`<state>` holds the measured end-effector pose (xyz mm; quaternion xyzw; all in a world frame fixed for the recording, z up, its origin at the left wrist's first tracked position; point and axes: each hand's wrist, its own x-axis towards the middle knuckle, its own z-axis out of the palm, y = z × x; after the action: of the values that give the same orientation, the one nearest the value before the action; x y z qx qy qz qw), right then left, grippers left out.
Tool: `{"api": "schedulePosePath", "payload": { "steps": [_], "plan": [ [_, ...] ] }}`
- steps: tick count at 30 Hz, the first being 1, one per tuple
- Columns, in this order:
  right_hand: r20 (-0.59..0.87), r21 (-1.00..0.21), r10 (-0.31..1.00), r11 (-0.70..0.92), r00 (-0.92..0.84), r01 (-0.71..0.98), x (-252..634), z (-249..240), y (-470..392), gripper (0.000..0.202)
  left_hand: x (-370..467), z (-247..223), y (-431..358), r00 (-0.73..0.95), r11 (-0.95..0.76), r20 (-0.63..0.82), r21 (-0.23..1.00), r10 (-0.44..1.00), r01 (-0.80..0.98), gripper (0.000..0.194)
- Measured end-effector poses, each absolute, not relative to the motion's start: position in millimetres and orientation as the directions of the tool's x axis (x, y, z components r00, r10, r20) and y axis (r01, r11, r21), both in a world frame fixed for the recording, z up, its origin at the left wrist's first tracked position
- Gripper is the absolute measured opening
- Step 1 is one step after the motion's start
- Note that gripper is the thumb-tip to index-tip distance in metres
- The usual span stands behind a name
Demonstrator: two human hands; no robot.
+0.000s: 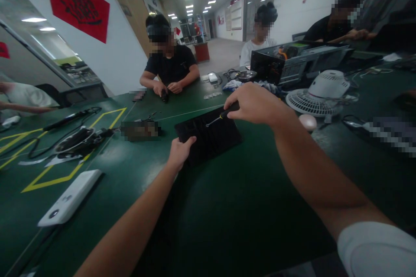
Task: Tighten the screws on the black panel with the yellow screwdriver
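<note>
A black rectangular panel point(216, 143) with ridges or slots across it sits tilted over the green table. My left hand point(180, 151) is closed on its near left edge, thumb on top. In my right hand point(255, 103) is a screwdriver point(223, 115) with a dark handle, a yellow band and a thin metal shaft. That shaft slants down to the left over the panel's middle. Whether the tip touches the panel I cannot tell. My right fingers wrap the handle from above and hide part of it.
A white fan head point(328, 88) and an opened computer case point(302, 62) stand at the right. A white power bank-like block point(72, 197) lies on the left. Cables and a black tool point(76, 140) lie near yellow tape. Several people sit around the table point(240, 207).
</note>
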<state>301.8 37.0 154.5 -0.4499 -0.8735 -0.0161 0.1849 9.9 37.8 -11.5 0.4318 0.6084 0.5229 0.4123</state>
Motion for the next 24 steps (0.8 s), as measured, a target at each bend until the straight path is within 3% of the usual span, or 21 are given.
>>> {"api": "schedulePosePath", "payload": {
  "steps": [9,18,24],
  "plan": [
    [0.326,-0.1,0.871,0.418,-0.368,0.903,348,154,39,0.026,61,-17,70,-0.144,0.067,-0.056,0.995,0.988,0.073,0.044],
    [0.264,-0.116,0.888,0.416,-0.376,0.902,356,159,45,0.027,60,-25,70,-0.178,0.075,-0.061,0.995,0.982,0.071,0.047],
    [0.321,-0.102,0.867,0.431,-0.38,0.897,352,159,38,0.027,62,-26,69,-0.159,0.09,-0.082,0.995,0.984,0.045,0.044]
  ]
}}
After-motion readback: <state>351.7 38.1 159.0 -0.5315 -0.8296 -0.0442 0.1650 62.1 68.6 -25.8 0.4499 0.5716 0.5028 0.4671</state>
